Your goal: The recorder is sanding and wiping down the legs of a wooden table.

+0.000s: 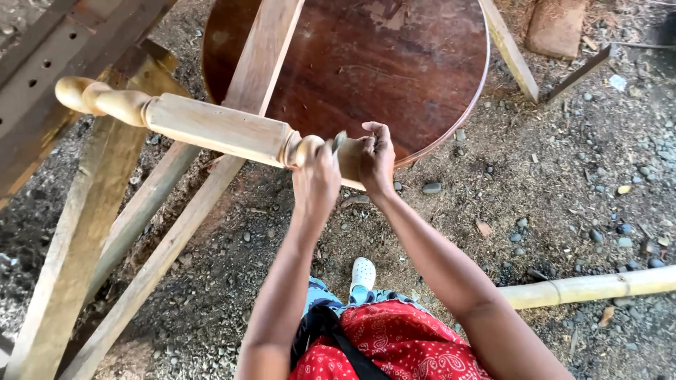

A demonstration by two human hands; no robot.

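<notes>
1. Turned wooden leg [211,127] lies tilted across a slanted plank [232,134], its knobbed end up at the left.
2. Your left hand [317,179] closes its grip on a small scrap of sandpaper [339,141] against the leg's near end.
3. Your right hand [374,158] clamps that same end.
4. A round dark tabletop [394,63] sits behind, on gravel ground [563,211].

No packages, labels, signs or screens show anywhere in this outdoor workshop view.
</notes>
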